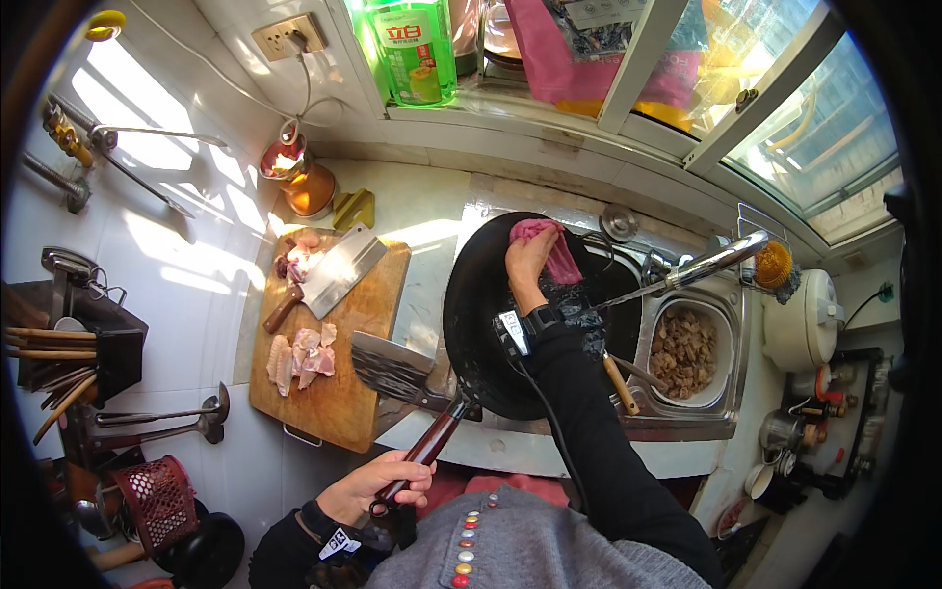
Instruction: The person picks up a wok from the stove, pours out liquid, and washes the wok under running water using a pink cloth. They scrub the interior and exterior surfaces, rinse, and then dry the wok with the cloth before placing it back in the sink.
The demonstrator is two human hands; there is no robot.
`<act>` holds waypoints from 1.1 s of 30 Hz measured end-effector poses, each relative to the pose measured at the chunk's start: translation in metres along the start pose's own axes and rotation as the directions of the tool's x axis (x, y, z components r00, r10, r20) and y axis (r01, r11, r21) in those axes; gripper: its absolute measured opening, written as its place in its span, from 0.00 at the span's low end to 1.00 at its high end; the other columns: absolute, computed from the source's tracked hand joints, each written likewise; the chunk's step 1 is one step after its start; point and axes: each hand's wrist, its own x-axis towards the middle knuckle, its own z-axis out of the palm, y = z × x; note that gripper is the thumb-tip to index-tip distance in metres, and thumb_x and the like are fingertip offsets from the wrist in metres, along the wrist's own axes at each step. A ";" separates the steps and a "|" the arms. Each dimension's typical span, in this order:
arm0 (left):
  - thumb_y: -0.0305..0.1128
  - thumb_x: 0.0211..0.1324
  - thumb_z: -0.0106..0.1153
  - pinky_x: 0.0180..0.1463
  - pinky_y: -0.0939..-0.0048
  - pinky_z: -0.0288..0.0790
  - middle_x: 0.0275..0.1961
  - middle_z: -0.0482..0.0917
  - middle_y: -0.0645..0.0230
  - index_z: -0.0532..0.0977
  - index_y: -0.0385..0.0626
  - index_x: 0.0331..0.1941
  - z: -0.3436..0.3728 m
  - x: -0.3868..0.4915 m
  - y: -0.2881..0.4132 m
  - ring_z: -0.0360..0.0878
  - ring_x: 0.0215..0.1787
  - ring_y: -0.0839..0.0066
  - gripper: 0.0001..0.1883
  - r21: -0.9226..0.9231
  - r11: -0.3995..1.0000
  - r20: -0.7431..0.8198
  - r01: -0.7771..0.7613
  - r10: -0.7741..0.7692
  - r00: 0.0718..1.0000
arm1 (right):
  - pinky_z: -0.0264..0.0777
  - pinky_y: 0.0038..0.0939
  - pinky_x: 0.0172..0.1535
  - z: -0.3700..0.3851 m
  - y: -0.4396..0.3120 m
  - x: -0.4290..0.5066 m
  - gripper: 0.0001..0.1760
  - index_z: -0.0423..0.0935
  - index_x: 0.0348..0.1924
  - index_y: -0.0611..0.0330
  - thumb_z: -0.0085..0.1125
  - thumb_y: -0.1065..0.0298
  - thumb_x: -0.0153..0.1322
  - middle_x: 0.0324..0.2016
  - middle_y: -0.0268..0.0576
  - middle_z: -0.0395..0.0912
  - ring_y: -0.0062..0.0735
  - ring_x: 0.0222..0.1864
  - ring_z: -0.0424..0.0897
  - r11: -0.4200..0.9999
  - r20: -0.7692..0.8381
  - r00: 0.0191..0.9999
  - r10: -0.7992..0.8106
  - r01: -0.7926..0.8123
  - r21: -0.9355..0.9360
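My left hand (379, 482) grips the dark red-brown handle (434, 442) of a black wok (482, 316), which is tilted over the sink. My right hand (531, 261) presses a pink cloth (561, 258) against the wok's inner far wall. A thin stream of water runs from the chrome faucet (717, 258) into the wok, and wet, shiny patches show inside. Just left of the wok, a broad metal blade (390, 357) reaches over the cutting board's edge; its far end is partly hidden by the wok handle.
On the wooden cutting board (346, 412) lie a cleaver (346, 269) and raw poultry pieces (302, 357). A white basin of brown chunks (684, 346) sits in the right sink bowl. A wooden-handled tool (620, 384) rests between. Right stands a rice cooker (798, 324); behind, a window ledge holds green detergent (412, 51).
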 end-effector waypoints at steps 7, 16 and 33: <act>0.27 0.65 0.56 0.43 0.71 0.75 0.27 0.70 0.71 0.68 0.38 0.45 0.000 0.000 0.000 0.67 0.16 0.84 0.10 0.012 1.000 -0.021 -0.006 0.007 1.000 | 0.45 0.41 0.75 -0.018 0.002 -0.062 0.42 0.46 0.71 0.78 0.51 0.76 0.65 0.70 0.72 0.49 0.63 0.73 0.51 0.948 0.400 0.860 -0.317 0.274 0.163; 0.27 0.64 0.56 0.44 0.71 0.75 0.26 0.71 0.71 0.69 0.37 0.46 -0.002 0.001 -0.005 0.66 0.15 0.84 0.10 0.012 0.999 -0.030 -0.043 0.044 0.999 | 0.66 0.44 0.60 -0.132 0.034 -0.146 0.31 0.60 0.64 0.70 0.55 0.66 0.71 0.54 0.66 0.71 0.61 0.58 0.72 0.884 0.812 0.407 -0.418 0.389 0.260; 0.28 0.65 0.55 0.43 0.71 0.73 0.26 0.71 0.72 0.70 0.36 0.47 -0.005 0.003 -0.016 0.67 0.16 0.85 0.11 -0.046 0.995 -0.010 -0.089 0.088 0.996 | 0.61 0.42 0.64 -0.232 0.125 -0.038 0.25 0.79 0.54 0.48 0.58 0.75 0.63 0.55 0.36 0.76 0.46 0.62 0.68 0.489 0.900 0.278 -0.335 0.868 -0.086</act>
